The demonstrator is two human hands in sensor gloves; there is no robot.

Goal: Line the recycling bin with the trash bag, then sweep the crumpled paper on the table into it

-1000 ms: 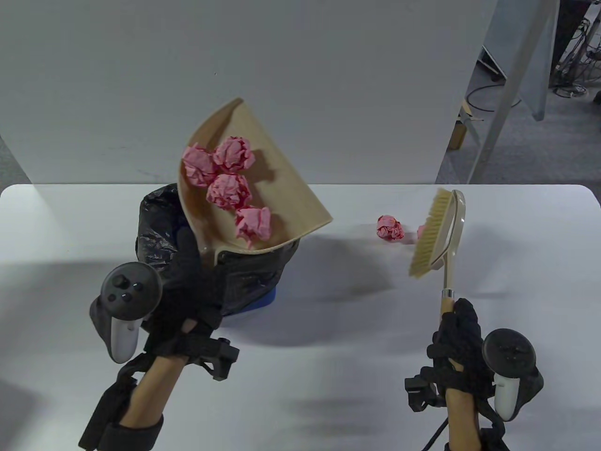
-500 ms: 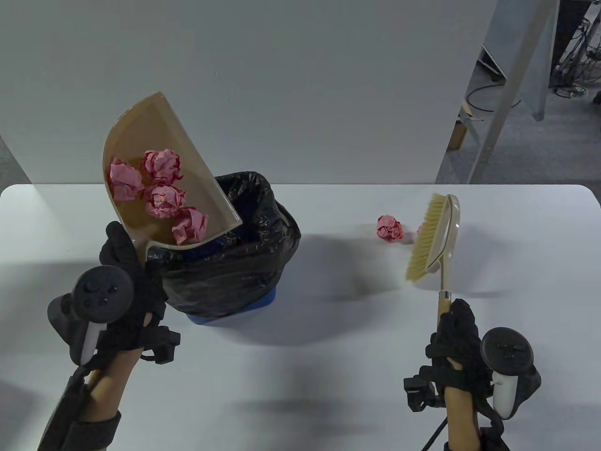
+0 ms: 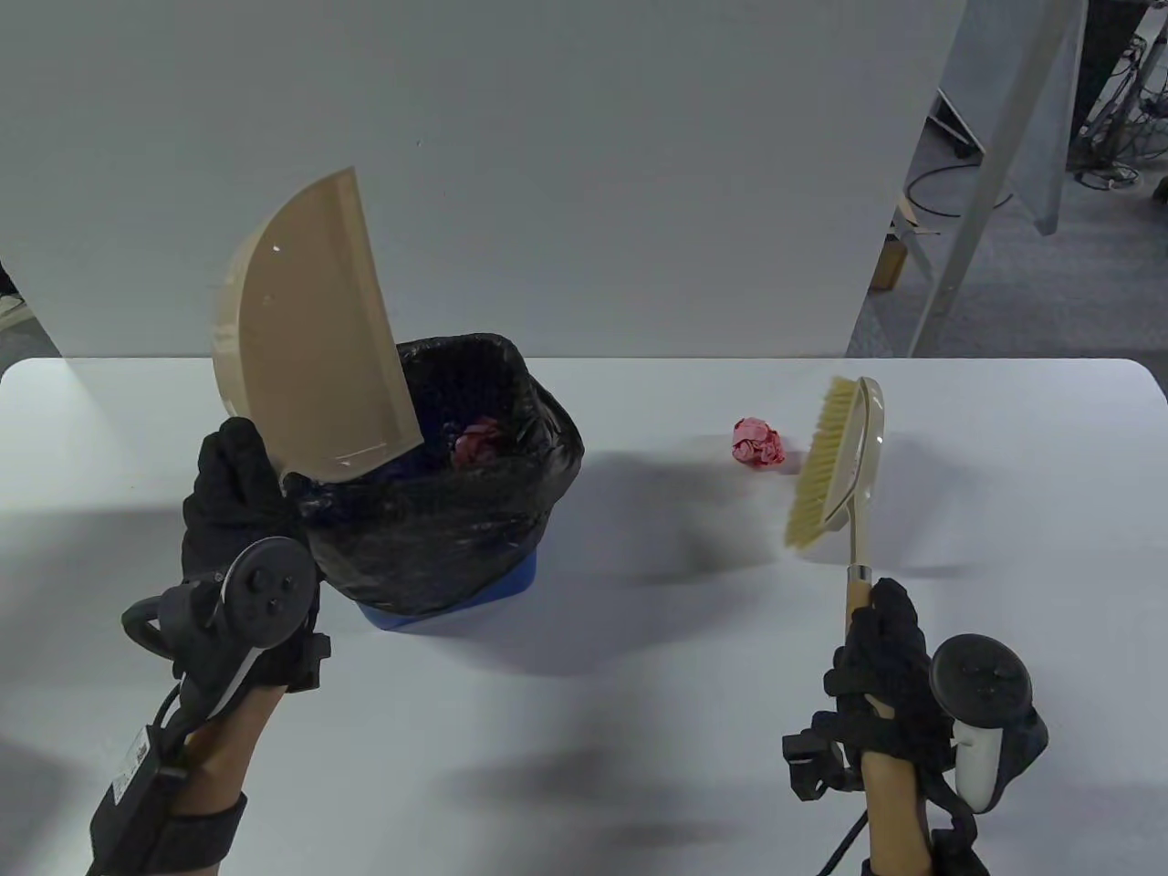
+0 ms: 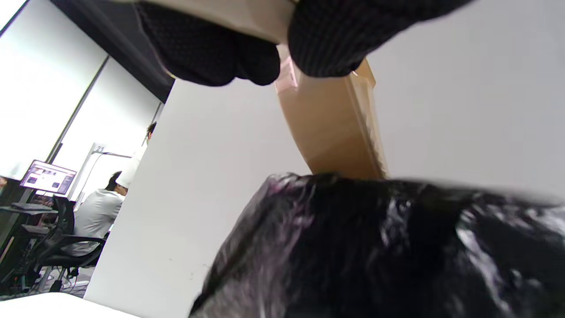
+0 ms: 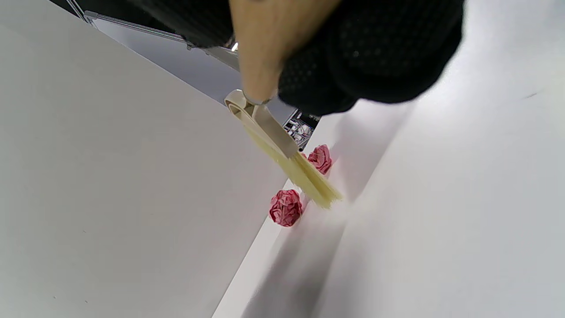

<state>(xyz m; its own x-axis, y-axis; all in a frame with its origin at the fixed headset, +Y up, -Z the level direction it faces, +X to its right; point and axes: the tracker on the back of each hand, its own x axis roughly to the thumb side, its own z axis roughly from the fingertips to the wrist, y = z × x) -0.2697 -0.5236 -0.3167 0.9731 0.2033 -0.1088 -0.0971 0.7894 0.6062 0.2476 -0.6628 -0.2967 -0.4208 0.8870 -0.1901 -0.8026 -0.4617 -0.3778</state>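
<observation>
Recycling bin point(image 3: 511, 584): it stands left of centre on the table point(image 3: 639, 730), blue base visible, lined with the black trash bag point(image 3: 474, 520) folded over its rim. My left hand point(image 3: 233, 520) grips the handle of the dustpan point(image 3: 310, 328), fingers curled round it, and holds the pan tipped steeply with its lip over the bag's opening. Pink crumpled paper point(image 3: 479, 438) lies inside the bag. Judged step: emptying the pan, apparently complete, since the pan's visible underside shows no load.

My right hand point(image 3: 890, 675) is closed round the wooden handle of the brush point(image 3: 835, 465), bristles raised off the table. Two paper balls remain on the table: one point(image 3: 759, 443) just left of the bristles, a second point(image 5: 321, 158) behind them, visible in the right wrist view.

Next move, as judged: bring the pan down flat near those balls, lip toward them, then sweep both in.
</observation>
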